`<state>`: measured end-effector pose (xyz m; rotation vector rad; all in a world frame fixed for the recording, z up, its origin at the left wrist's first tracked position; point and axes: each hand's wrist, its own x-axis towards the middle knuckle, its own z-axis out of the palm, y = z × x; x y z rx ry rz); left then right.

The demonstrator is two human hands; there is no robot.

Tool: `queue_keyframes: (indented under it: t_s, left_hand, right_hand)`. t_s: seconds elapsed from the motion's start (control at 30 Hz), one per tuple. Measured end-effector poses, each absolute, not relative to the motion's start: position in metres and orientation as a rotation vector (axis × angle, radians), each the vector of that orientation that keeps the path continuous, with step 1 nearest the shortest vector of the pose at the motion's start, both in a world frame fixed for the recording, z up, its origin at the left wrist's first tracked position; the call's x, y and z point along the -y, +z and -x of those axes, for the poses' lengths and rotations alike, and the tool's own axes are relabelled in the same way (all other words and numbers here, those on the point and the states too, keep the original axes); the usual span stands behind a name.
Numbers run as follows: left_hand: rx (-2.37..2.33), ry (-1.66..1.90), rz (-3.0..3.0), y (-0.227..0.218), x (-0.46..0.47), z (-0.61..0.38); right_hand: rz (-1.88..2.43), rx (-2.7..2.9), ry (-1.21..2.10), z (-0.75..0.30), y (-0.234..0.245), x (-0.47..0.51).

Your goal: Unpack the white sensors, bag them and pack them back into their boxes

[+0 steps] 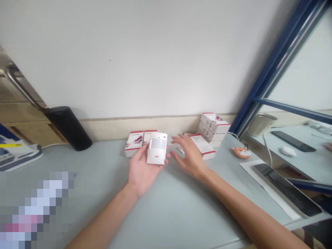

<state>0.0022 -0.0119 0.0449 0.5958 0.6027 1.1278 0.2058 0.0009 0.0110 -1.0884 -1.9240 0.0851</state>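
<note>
My left hand (141, 171) is palm up over the grey table (166, 207) and holds a white sensor-like device (157, 148) with a small red label and a thin antenna. Just to its right, my right hand (188, 155) hovers with fingers spread and holds nothing. Under its fingertips a small white part (180, 150) lies on the table. A white and red box (204, 146) lies right behind that hand. Two more such boxes (137, 141) lie flat behind the device.
A stack of white and red boxes (213, 127) stands by the wall. A black cylinder (67, 127) leans at the back left. An orange animal-shaped object (241, 152), a keyboard (286, 188) on white paper, and a blue frame (272, 65) are to the right.
</note>
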Motion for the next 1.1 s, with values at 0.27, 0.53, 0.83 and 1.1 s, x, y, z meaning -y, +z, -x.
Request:
queue_keyframes:
  t_s: [0.27,0.53,0.83,1.1]
  left_hand:
    - [-0.681,1.16,-0.656,0.044,0.015,-0.005]
    - [-0.707,1.144,-0.804,0.039,0.023,-0.013]
    - [-0.737,1.081,-0.879,0.037,0.026,-0.015]
    - [-0.733,1.085,-0.815,0.035,0.026,-0.013]
  right_hand:
    - [1.143,1.726,0.469,-0.202,0.019,0.007]
    - [1.044,1.395,0.954,-0.197,0.027,0.006]
    - [1.093,1.384,0.966,-0.198,0.028,0.007]
    - [1.064,1.372,1.008,-0.198,0.03,0.007]
